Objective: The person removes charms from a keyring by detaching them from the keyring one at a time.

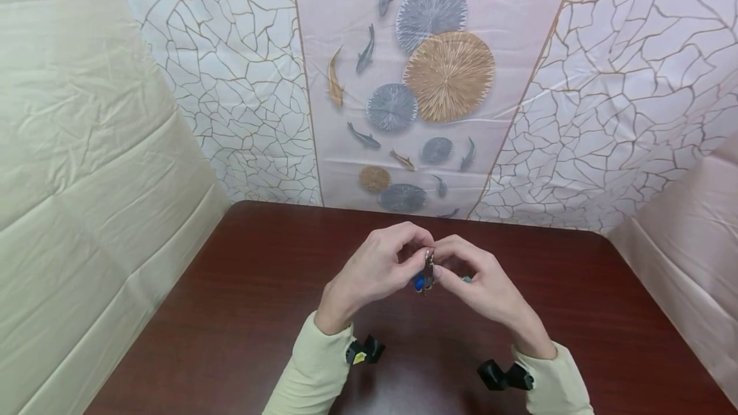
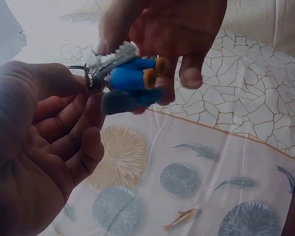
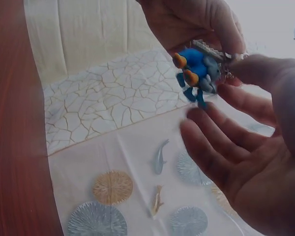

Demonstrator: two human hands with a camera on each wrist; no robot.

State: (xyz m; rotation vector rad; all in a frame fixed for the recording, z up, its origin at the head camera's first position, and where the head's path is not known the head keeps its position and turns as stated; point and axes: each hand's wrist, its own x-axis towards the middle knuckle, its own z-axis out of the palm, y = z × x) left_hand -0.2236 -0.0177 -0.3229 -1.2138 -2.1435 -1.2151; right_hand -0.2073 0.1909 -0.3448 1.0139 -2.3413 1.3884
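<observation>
Over the table, both hands meet at a bunch of keys with small charms. My left hand [image 1: 371, 266] pinches the metal key ring [image 2: 94, 78] between thumb and fingers. From the other side, my right hand [image 1: 484, 280] pinches the bunch with thumb and forefinger, its other fingers spread in the right wrist view. A silver key [image 2: 115, 56] with a toothed edge points away from the ring. Below it hangs a blue toy figure charm [image 3: 192, 61] with orange ends. Darker teal pieces [image 3: 189, 92] dangle beside the charm. Fingertips partly hide the ring.
The dark red-brown table [image 1: 259, 287] lies under the hands. A patterned cloth [image 1: 375, 82] with fish and round motifs hangs behind it, and plain cream cloth [image 1: 86, 210] hangs on the left. Black wrist cameras [image 1: 504, 376] sit at the sleeves.
</observation>
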